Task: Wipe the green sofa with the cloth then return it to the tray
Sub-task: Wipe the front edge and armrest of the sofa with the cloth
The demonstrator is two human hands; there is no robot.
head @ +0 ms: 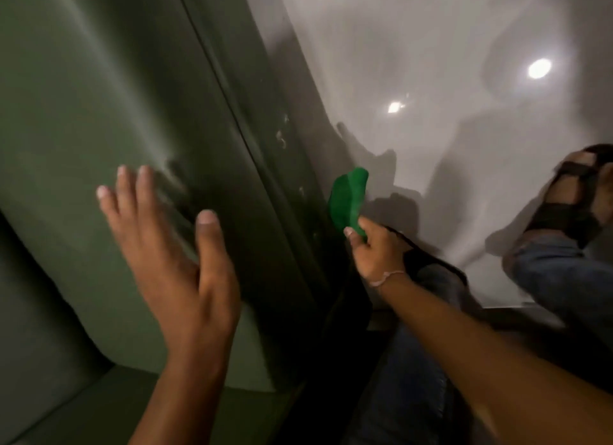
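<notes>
The green sofa (99, 96) fills the left half of the view, its dark outer side panel (265, 186) running down the middle. My left hand (172, 252) hovers flat and open over the sofa's top surface, fingers spread. My right hand (374, 249) is beside the side panel, pinching a small bright green cloth (346, 199) that stands up from its fingers, close to the panel. No tray is in view.
A glossy pale floor (464, 79) with light reflections lies to the right. My legs in blue jeans (547, 278) and dark sandals (570, 192) rest on it near the sofa's side. Small pale marks (282, 136) dot the side panel.
</notes>
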